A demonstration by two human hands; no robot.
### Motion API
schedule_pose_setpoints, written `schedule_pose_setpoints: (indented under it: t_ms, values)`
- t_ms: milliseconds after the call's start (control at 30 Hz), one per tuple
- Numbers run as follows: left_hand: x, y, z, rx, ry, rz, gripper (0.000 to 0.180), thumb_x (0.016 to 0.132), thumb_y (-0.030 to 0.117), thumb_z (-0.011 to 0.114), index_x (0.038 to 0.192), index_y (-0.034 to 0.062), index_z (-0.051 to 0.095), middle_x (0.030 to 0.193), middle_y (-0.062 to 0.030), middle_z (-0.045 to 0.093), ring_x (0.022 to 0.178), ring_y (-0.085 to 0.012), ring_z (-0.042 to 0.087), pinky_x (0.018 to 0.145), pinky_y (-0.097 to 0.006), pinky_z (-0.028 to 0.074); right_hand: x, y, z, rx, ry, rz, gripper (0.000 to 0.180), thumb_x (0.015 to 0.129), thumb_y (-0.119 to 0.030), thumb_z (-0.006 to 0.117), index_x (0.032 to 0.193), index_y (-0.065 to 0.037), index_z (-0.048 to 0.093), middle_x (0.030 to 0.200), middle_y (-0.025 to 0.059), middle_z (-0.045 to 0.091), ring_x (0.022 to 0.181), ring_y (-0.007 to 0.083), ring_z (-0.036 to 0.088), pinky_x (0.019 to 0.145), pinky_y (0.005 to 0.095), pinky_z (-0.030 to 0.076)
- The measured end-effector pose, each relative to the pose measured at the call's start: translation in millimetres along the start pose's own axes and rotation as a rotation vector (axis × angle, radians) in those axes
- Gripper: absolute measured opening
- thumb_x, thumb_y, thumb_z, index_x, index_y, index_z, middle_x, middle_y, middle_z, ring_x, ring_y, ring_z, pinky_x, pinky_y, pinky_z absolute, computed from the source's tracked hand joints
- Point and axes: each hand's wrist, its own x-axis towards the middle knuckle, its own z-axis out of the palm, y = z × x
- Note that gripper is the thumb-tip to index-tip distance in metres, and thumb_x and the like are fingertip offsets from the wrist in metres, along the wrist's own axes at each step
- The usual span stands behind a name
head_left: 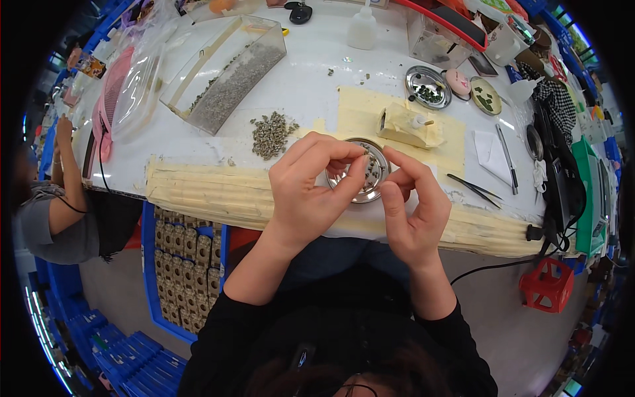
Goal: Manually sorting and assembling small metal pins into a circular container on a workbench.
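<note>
Red stool (548,286), checked cloth (559,111), blue bins (140,358)

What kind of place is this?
Probably a workshop for making small things: there's a round silver metal dish of tiny grey pieces, slim black tweezers, and a blue plastic tray of tan blocks.

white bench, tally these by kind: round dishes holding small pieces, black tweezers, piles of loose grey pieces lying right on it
Round dishes: 3 (front silver dish, back silver dish, pale yellow dish)
Black tweezers: 1
Loose grey pile: 1
Total: 5
</note>
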Motion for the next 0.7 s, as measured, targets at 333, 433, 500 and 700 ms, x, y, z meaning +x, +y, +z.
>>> schedule_pose_setpoints:
  t_ms: [333,433,500,700]
  values:
    - [-7,5,-30,0.176,-0.172,-0.125,0.011,0.076,-0.002,0.075,0.085,0.0023,0.072,0.076,-0.001,0.064,0.065,-0.0079,0.051,0.055,-0.022,0.036,-2,0,0,0.011,0.038,0.035,0.027,0.087,-0.006,0.07,0.113,-0.001,0.068,0.07,0.0013,0.06,0.055,0.0072,0.046,0.05,0.0215,0.037]
    - [-6,8,-29,0.186,-0.16,-0.082,0.013,0.075,-0.002,0.076,0.086,0.0031,0.072,0.076,-0.0006,0.064,0.065,-0.008,0.05,0.055,-0.022,0.036,-1,-1,-2,-0.002,0.004,-0.012,0.028,0.085,-0.004,0.07,0.113,-0.003,0.07,0.071,0.0025,0.061,0.056,0.0089,0.049,0.051,0.0223,0.038]
    - [-6,11,-28,0.175,-0.139,-0.054,0.014,0.074,-0.002,0.076,0.086,0.0031,0.073,0.076,-0.0007,0.064,0.065,-0.008,0.05,0.055,-0.022,0.036,1,-3,-4,-0.016,-0.031,-0.057,0.029,0.084,-0.001,0.07,0.113,-0.005,0.071,0.072,0.0037,0.062,0.057,0.0107,0.051,0.051,0.0235,0.04]
    - [-6,19,-23,0.167,-0.09,-0.009,0.016,0.073,-0.002,0.076,0.086,0.0053,0.072,0.074,-0.0024,0.061,0.067,-0.0146,0.057,0.058,-0.027,0.045,3,-8,-4,-0.029,-0.087,-0.123,0.035,0.079,0.003,0.071,0.112,-0.007,0.073,0.074,0.0059,0.063,0.061,0.0152,0.057,0.055,0.027,0.046]
